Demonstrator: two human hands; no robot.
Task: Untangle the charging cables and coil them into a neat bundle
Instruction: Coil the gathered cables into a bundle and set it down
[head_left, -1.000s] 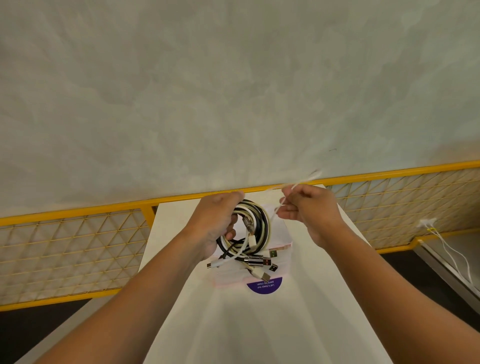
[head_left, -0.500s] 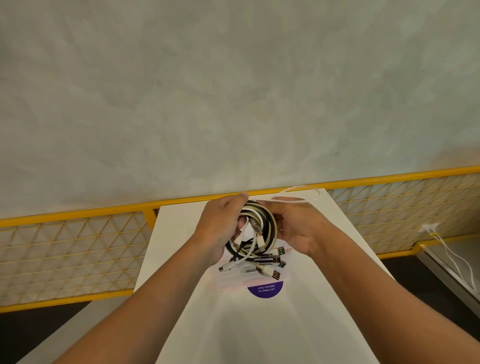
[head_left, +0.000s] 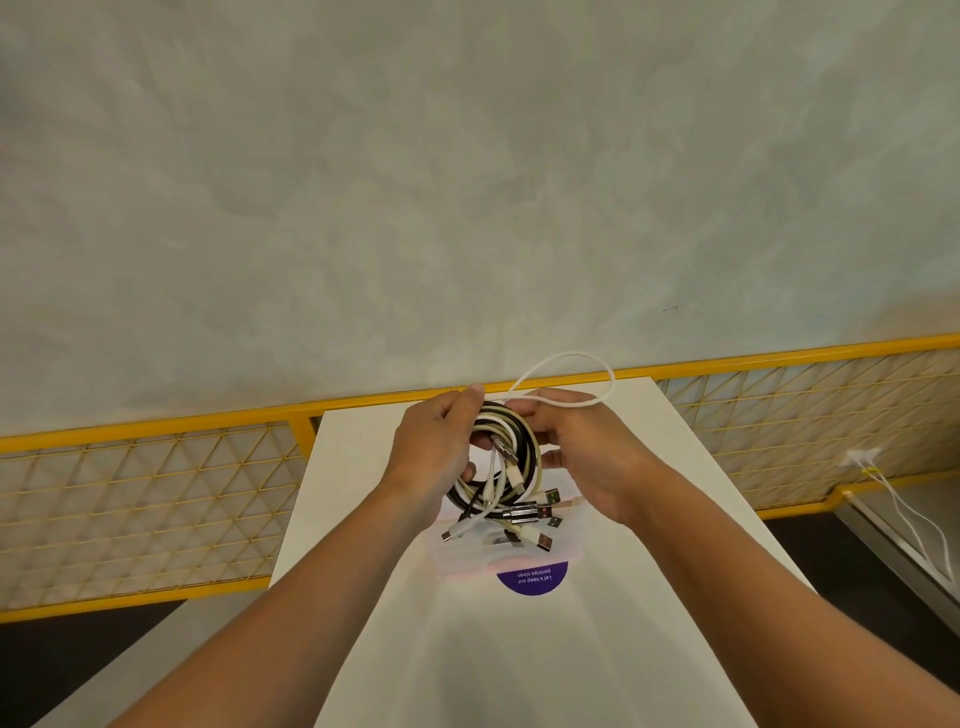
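A coil of black, white and cream charging cables (head_left: 511, 467) hangs above the white table (head_left: 519, 649), several USB plugs (head_left: 535, 514) dangling from its lower side. My left hand (head_left: 434, 457) grips the coil's left side. My right hand (head_left: 587, 457) holds its right side and pinches a thin white cable (head_left: 566, 376), which arcs in a loose loop above my fingers. Parts of the coil are hidden behind both hands.
A clear plastic pouch (head_left: 467, 553) lies on the table under the plugs, with a purple round sticker (head_left: 531, 579) at its near edge. A yellow mesh railing (head_left: 156, 499) runs behind the table. Two white cables (head_left: 904, 514) lie plugged in at the far right.
My right hand has come from up and right back to the coil, bringing the thin white cable over it as a loop. The left hand has kept its hold on the bundle.
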